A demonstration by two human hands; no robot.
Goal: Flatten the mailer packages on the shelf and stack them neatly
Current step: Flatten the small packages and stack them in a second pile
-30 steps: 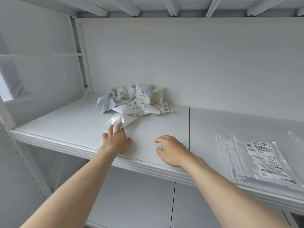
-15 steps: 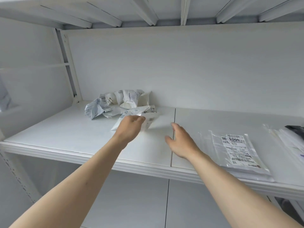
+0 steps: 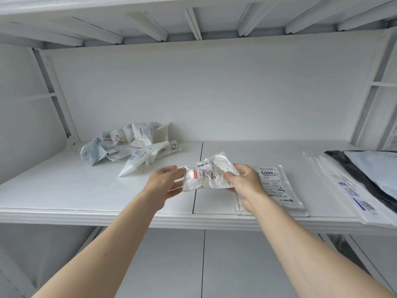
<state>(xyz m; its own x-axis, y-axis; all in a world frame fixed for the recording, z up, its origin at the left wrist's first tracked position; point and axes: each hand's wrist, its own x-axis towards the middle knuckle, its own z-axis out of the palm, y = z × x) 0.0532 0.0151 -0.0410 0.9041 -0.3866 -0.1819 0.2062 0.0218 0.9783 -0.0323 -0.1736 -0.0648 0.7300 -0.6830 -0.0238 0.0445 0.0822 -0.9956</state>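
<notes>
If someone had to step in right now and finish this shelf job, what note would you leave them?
Left hand: pinches the left end of a crumpled white mailer.
Right hand: grips its right end; the mailer is held just above the shelf.
Done: a flat stack of clear labelled mailers lies right of the hands; a bigger flat stack sits at far right.
Left: flatten the held mailer and lay it on a stack, then work through the crumpled pile at the back left.
</notes>
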